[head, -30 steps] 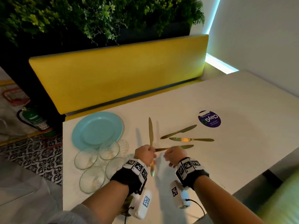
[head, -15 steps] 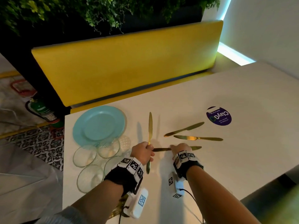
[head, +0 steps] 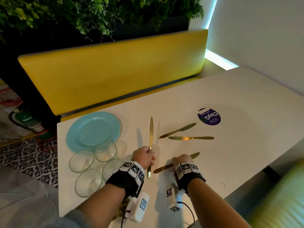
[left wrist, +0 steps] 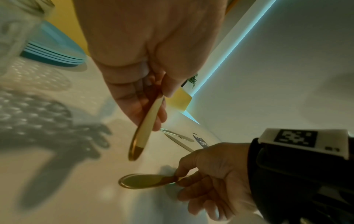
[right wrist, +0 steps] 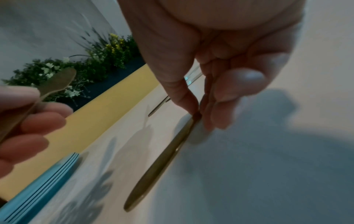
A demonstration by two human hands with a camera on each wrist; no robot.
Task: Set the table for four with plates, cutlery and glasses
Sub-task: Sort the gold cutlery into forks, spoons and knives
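My left hand (head: 144,156) grips a gold knife (head: 151,130) by its handle, blade pointing away from me above the white table (head: 246,112); its handle end (left wrist: 140,136) hangs below the fist. My right hand (head: 181,160) pinches a second gold knife (head: 162,168) that lies flat on the table, thumb and fingertips (right wrist: 191,106) closed on its handle (right wrist: 162,163). Two more gold knives (head: 178,130) (head: 191,138) lie beyond. A stack of light-blue plates (head: 93,129) sits at the left, with several clear glasses (head: 81,161) in front of it.
A round purple sticker (head: 209,116) is on the table beyond the knives. A yellow bench back (head: 115,68) runs along the far edge, with green plants (head: 98,15) above. A green bottle (head: 26,119) stands on the patterned floor at left. Gold cutlery lies under my left wrist (head: 122,209).
My right hand has come down onto the nearest knife and pinched it; that knife now lies slanted toward me. My left hand keeps holding its knife, shifted slightly.
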